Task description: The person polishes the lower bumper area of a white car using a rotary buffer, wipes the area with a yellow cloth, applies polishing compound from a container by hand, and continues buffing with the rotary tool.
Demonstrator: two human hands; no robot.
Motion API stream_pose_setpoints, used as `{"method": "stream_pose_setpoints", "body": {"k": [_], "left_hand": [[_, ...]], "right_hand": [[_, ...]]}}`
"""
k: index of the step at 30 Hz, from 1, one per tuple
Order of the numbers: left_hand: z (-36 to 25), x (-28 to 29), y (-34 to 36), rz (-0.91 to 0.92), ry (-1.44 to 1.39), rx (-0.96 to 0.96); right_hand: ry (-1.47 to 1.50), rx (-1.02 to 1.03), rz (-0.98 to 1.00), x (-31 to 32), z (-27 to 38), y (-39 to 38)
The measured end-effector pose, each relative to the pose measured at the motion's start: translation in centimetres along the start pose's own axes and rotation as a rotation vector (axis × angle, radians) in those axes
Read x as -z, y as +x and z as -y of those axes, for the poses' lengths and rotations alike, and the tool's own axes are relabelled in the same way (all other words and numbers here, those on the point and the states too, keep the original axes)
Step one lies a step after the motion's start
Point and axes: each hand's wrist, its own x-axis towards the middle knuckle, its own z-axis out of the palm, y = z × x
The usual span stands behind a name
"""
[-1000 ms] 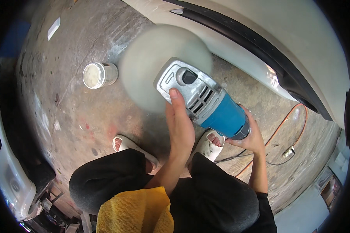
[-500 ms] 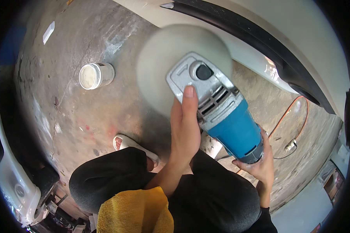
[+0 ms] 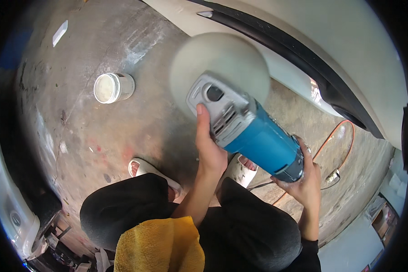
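A blue and silver electric polisher (image 3: 260, 143) is held slanted across my lap by both hands. My left hand (image 3: 208, 147) is closed on its silver head, with the thumb on top and the other fingers hidden underneath. Around the rear of the blue body wraps my right hand (image 3: 307, 183). The round whitish pad (image 3: 231, 54) at the front is smeared by spinning. Beyond the pad stands a pale car bumper panel (image 3: 294, 77) with a black trim strip (image 3: 276, 41); a touch between pad and panel cannot be made out.
An open white tub (image 3: 115, 87) stands on the concrete floor to the left. An orange cord (image 3: 352, 136) with a plug connection (image 3: 333, 177) lies at the right. A yellow cloth (image 3: 158, 245) rests on my lap. Another light bumper (image 3: 13, 208) stands at the far left.
The polisher has tilted and turned in my hands, its head shifting slightly down and left, its rear slightly up. My right shoe now shows below it. The pad stays blurred.
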Motion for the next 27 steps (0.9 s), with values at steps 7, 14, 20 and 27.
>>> {"method": "stream_pose_setpoints", "body": {"k": [7, 14, 20, 27], "left_hand": [[0.6, 1.9, 2.4, 0.109, -0.139, -0.059], [1.5, 1.5, 1.7, 0.002, -0.136, -0.056], [0.4, 2.2, 3.0, 0.117, -0.126, -0.085], [0.1, 1.8, 2.4, 0.034, -0.146, -0.079]], "right_hand": [[-0.114, 0.184, -0.096, -2.7, -2.2, 2.7], [-0.183, 0.156, -0.089, -1.8, -1.5, 2.3], [-0.194, 0.119, -0.074, -2.1, -0.1, 3.0], [-0.233, 0.136, -0.079, -2.0, 0.6, 2.2]]}}
